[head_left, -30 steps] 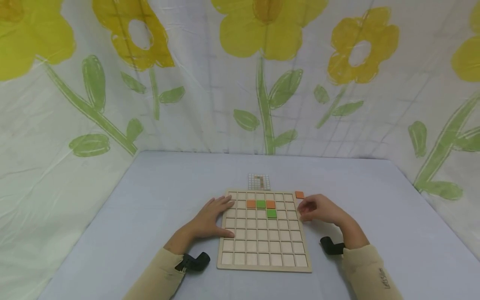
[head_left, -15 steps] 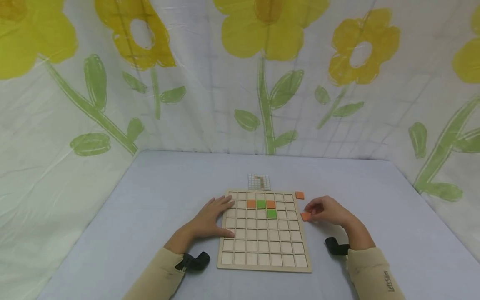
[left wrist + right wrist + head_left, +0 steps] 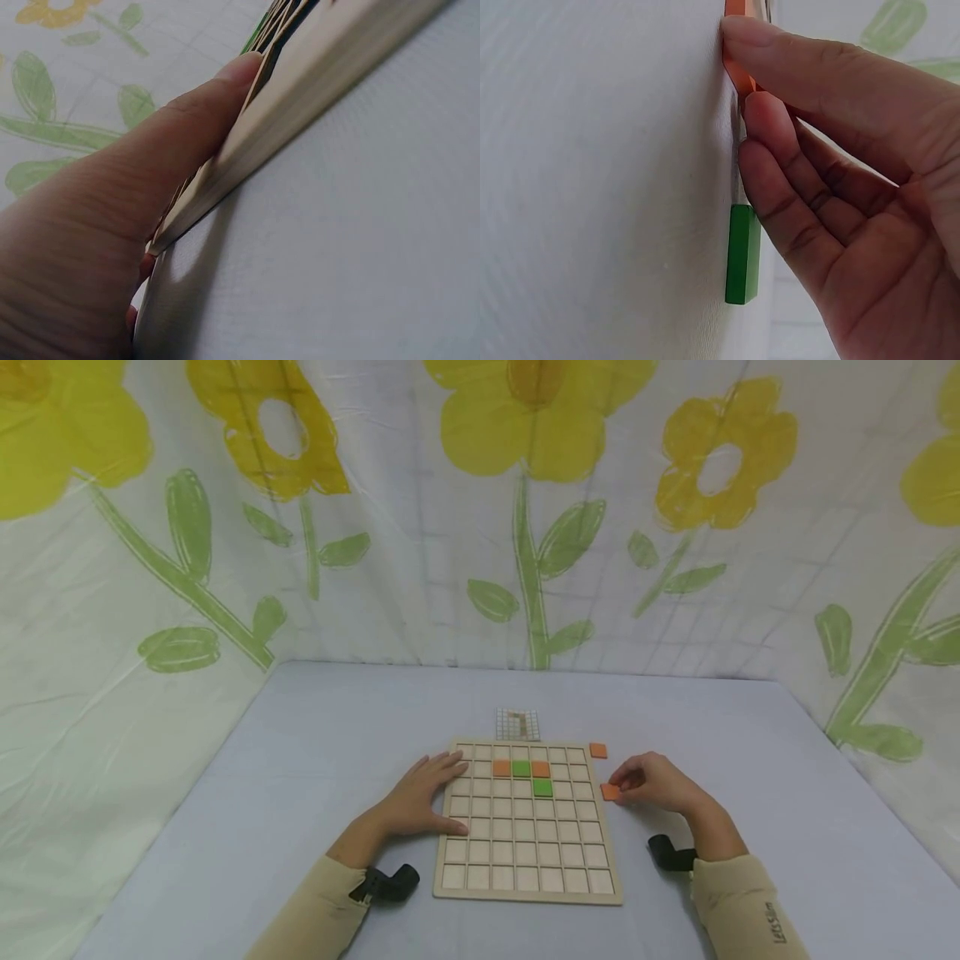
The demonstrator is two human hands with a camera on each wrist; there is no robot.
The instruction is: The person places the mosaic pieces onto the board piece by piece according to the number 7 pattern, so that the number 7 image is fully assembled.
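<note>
My left hand (image 3: 416,797) rests on the left edge of a wooden grid board (image 3: 527,878), fingers spread and thumb lying over the rim (image 3: 300,97). Beside the board's right edge, my right hand (image 3: 654,783) pinches an orange square tile (image 3: 610,792) low over the table, thumb against its side (image 3: 739,64). A green tile (image 3: 740,255) shows on the table under that hand in the right wrist view; the head view hides it. On the board, orange (image 3: 502,768), green (image 3: 521,768) and orange (image 3: 540,768) tiles form a row, with a green tile (image 3: 542,787) below the right one.
Another orange tile (image 3: 597,750) lies on the table off the board's upper right corner. A small card with a printed grid pattern (image 3: 517,724) lies just behind the board. A flower-print curtain (image 3: 405,527) hangs behind the white table (image 3: 337,710).
My right hand has drawn slightly away from the board's right edge, and the orange tile now shows at its fingertips. During the last half second almost nothing moves. My left hand stays put.
</note>
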